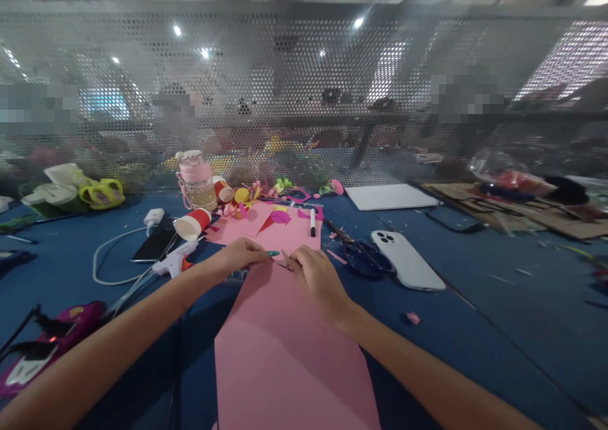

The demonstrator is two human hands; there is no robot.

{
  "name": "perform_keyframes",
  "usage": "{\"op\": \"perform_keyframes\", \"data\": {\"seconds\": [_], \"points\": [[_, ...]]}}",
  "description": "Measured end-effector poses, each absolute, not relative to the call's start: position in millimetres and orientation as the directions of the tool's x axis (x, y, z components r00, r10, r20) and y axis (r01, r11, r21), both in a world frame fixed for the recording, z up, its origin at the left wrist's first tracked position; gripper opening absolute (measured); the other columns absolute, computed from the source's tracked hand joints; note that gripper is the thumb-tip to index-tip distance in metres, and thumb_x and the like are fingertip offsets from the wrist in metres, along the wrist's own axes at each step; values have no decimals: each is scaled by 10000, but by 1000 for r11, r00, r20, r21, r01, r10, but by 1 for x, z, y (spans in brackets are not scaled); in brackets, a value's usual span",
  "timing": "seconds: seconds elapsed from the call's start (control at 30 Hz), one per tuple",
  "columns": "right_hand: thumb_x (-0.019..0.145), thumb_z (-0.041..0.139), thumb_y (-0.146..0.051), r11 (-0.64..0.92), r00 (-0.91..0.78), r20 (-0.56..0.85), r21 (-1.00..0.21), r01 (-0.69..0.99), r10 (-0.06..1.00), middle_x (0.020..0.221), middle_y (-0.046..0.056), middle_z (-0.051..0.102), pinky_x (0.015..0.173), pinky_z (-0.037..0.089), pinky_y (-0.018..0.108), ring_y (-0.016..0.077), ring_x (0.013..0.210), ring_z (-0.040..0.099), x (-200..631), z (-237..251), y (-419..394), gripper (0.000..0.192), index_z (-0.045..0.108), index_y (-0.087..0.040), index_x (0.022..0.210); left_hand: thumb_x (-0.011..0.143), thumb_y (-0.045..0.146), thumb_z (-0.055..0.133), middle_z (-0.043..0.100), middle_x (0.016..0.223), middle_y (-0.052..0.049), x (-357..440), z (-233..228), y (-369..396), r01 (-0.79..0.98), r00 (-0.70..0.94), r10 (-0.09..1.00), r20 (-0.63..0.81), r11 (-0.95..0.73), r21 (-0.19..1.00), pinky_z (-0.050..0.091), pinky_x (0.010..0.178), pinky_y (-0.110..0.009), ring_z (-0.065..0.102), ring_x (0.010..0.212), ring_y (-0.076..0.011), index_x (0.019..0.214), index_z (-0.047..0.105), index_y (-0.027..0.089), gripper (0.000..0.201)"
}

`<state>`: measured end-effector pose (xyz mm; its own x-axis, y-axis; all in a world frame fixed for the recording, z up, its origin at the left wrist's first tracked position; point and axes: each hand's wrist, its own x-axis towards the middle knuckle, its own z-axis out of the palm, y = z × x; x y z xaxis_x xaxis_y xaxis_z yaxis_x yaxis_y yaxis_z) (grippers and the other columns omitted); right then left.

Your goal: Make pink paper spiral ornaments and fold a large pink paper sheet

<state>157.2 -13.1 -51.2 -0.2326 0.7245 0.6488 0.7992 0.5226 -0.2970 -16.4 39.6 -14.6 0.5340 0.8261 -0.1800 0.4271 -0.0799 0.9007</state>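
A long pink paper sheet lies on the blue table in front of me. My left hand pinches its far edge, green nails showing at the fingertips. My right hand presses on the same far edge just to the right, the two hands nearly touching. More pink paper and coloured scraps lie just beyond the hands.
Scissors and a white phone lie to the right. A black marker, a red paper cup, a pink bottle, a glue gun, a dark phone and a white charger cable sit left. A perforated metal screen closes the back.
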Motion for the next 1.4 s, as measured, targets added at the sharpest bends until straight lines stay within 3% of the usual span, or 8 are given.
{"op": "perform_keyframes", "data": {"seconds": [0.33,0.63,0.83,0.93,1.03,1.1,1.3,1.4], "points": [[876,373,-162,578,-290,757,-139,804,585,608,11,541,589,305,259,148,565,462,156,-48,-14,233,464,-179,662,565,480,658,264,375,83,-16,-8,35,436,529,818,-224,-36,899,100,422,-235,199,392,-36,400,355,151,477],[874,365,-154,560,-286,738,-149,815,612,612,11,545,594,305,265,145,563,464,157,-49,-15,234,462,-185,664,525,521,676,244,420,84,-17,-4,36,426,559,794,-238,-29,904,107,438,-231,187,424,-38,409,388,144,488],[873,360,-169,546,-221,684,-303,781,695,621,11,553,587,333,258,140,577,489,160,-48,-14,234,461,-190,663,662,515,570,221,426,77,-16,2,35,485,596,799,-85,-273,831,113,431,-228,185,421,-40,413,427,131,479],[873,372,-213,567,-203,681,-366,737,703,624,27,557,612,360,263,158,638,503,159,-48,-15,243,457,-193,646,694,415,589,465,469,43,-20,7,34,475,679,728,-96,-336,813,266,466,-189,376,463,-58,591,628,111,323],[872,383,-255,546,-163,634,-473,691,756,628,31,576,610,375,258,157,644,524,157,-47,-17,250,478,-190,650,668,309,643,680,775,-27,-24,10,34,448,732,670,-119,-343,826,405,648,-209,565,689,-121,873,686,150,263],[866,396,-288,507,-136,582,-543,669,802,621,30,588,585,372,250,150,609,537,156,-47,-18,253,507,-181,665,664,310,646,693,868,-51,-25,10,35,444,728,675,-119,-333,832,429,704,-231,595,761,-148,918,681,156,299],[820,456,-374,389,-100,397,-766,511,912,597,19,611,502,352,213,123,537,535,159,-41,-17,298,595,-153,676,646,361,651,696,874,-66,-24,5,36,450,689,720,-83,-335,828,448,723,-251,612,792,-170,928,679,142,357],[803,476,-370,352,-121,336,-805,477,934,563,15,599,475,336,207,120,522,524,161,-39,-15,316,606,-144,624,650,347,648,695,854,-68,-24,6,35,459,692,716,-86,-345,819,442,695,-243,602,759,-161,907,684,142,331]]}}
